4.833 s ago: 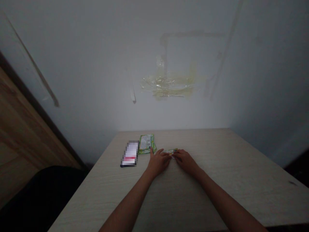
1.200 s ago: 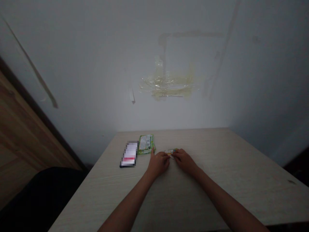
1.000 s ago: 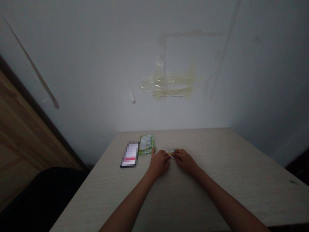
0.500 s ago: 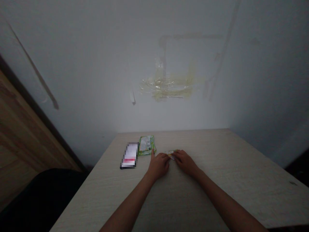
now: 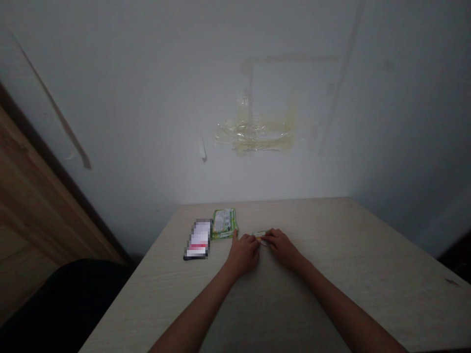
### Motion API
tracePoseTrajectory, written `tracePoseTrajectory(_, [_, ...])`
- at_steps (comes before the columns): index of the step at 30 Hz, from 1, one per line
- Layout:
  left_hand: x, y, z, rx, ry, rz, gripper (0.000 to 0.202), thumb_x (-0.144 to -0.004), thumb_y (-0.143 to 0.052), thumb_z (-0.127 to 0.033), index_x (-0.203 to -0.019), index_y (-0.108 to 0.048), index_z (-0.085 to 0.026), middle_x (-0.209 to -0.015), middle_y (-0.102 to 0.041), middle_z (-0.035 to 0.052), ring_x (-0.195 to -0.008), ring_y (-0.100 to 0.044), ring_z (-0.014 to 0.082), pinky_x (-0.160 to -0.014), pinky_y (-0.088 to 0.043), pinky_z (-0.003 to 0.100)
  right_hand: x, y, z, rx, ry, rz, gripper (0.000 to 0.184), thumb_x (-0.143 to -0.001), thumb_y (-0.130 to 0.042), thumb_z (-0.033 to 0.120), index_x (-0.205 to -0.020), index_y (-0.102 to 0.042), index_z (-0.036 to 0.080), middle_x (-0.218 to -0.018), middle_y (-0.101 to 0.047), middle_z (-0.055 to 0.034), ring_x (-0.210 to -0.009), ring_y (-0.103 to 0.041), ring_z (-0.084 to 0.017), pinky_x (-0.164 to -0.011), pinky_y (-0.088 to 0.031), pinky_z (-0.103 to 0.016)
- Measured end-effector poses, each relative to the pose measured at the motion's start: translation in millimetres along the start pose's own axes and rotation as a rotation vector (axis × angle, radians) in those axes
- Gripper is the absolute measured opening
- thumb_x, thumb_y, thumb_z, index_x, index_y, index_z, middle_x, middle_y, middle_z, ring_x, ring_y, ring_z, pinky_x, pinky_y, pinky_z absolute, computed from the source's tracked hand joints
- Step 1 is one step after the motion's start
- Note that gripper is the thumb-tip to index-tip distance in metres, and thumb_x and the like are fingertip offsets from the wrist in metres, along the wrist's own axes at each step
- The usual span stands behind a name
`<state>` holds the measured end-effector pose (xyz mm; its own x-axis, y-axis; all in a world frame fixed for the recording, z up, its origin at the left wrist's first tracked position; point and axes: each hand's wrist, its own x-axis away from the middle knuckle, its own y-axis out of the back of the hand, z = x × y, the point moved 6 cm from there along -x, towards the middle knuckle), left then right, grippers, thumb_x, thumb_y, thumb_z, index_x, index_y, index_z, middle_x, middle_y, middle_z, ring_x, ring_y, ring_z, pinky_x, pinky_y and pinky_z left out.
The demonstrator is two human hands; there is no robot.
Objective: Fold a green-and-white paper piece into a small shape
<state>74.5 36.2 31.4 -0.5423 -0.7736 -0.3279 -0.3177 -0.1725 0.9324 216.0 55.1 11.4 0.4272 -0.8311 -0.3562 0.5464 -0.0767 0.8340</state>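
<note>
Between my two hands, a small green and white printed packet (image 5: 261,235) lies low on the table, partly covered by fingers. My left hand (image 5: 243,252) has its curled fingers on the packet's left side, with the thumb sticking out toward the stacked packets. On the right side, my right hand (image 5: 280,246) closes its fingertips over the packet. Just beyond the left thumb rests a pile of flat green and white packets (image 5: 224,221). A phone (image 5: 198,240) with a lit, blurred-out screen lies beside that pile on the left.
The pale wood-grain table (image 5: 353,264) meets a grey wall (image 5: 147,98) at its back edge. Clear tape (image 5: 253,135) and stains mark the wall. A dark chair back (image 5: 69,294) stands at the lower left, near a wooden door (image 5: 33,196).
The whole view has shifted slightly, so everything sits a little lower. Both hands stay at the packet, with only slight finger movement.
</note>
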Motion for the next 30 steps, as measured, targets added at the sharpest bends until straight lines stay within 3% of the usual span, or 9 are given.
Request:
tracePoseTrajectory(5, [2, -2.2, 4, 0.025, -0.014, 0.043, 0.030, -0.085, -0.052, -0.021, -0.112, -0.062, -0.029, -0.111, -0.067, 0.0033, -0.108, -0.057, 0.0228, -0.113, -0.010, 0.062, -2, -1, -6, -0.010, -0.009, 0.023, 0.040, -0.087, -0.046, 0.008, -0.118, -0.066, 0.022, -0.108, -0.063, -0.0076, -0.103, -0.051, -0.020, -0.094, -0.041, -0.035])
tracePoseTrajectory(14, [10, -7.9, 5, 0.125, 0.033, -0.050, 0.034, -0.086, -0.051, -0.020, -0.116, -0.061, -0.032, -0.121, -0.064, 0.0019, -0.114, -0.056, 0.0208, -0.115, -0.003, 0.061, -4, 2, -10, -0.054, 0.017, 0.012, 0.040, -0.086, -0.049, 0.011, -0.118, -0.067, 0.027, -0.107, -0.064, -0.0061, -0.100, -0.053, -0.020, -0.092, -0.042, -0.035])
tracePoseTrajectory(26, [9, -5.1, 16, -0.032, 0.123, -0.160, 0.021, -0.090, -0.051, -0.029, -0.108, -0.062, -0.028, -0.112, -0.065, 0.0033, -0.119, -0.050, 0.0249, -0.111, -0.010, 0.067, -2, 2, -9, -0.036, 0.070, -0.032, 0.034, -0.089, -0.051, 0.015, -0.117, -0.067, 0.026, -0.108, -0.065, -0.0060, -0.098, -0.055, -0.019, -0.092, -0.043, -0.035])
tracePoseTrajectory(30, [8, -9.0, 18, -0.062, 0.114, -0.168, 0.022, -0.091, -0.050, -0.030, -0.108, -0.062, -0.027, -0.113, -0.065, 0.0040, -0.123, -0.046, 0.0288, -0.110, -0.015, 0.067, -2, 1, -9, -0.022, 0.066, -0.037, 0.036, -0.088, -0.050, 0.015, -0.119, -0.065, 0.026, -0.119, -0.063, -0.0054, -0.104, -0.054, -0.021, -0.095, -0.042, -0.037])
